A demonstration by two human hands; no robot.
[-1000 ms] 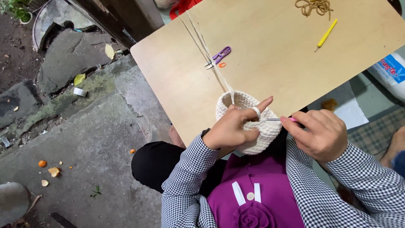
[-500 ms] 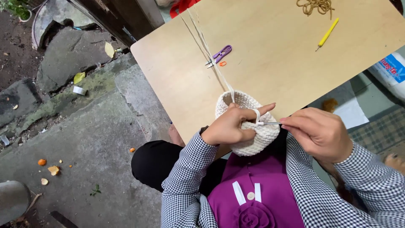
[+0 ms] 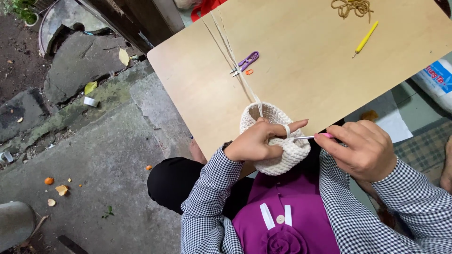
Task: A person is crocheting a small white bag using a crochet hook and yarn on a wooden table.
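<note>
My left hand [image 3: 258, 141] grips a cream crocheted basket [image 3: 278, 160] at the near edge of the wooden table [image 3: 301, 51], with cream yarn looped over its index finger. My right hand [image 3: 365, 148] holds a pink-handled crochet hook [image 3: 308, 137] whose metal tip points into the basket's rim. Two cream yarn strands [image 3: 233, 59] run from the basket across the table to its far edge.
Purple thread snips [image 3: 247, 61] and a small orange stitch marker [image 3: 248, 72] lie mid-table. A yellow crochet hook [image 3: 366, 38] and a tangle of tan cord [image 3: 351, 6] lie at the far right. Stone paving with orange peel scraps [image 3: 55, 188] is on the left.
My right hand has drawn slightly to the right, pulling the hook back from the basket's rim. The left hand keeps its grip on the basket.
</note>
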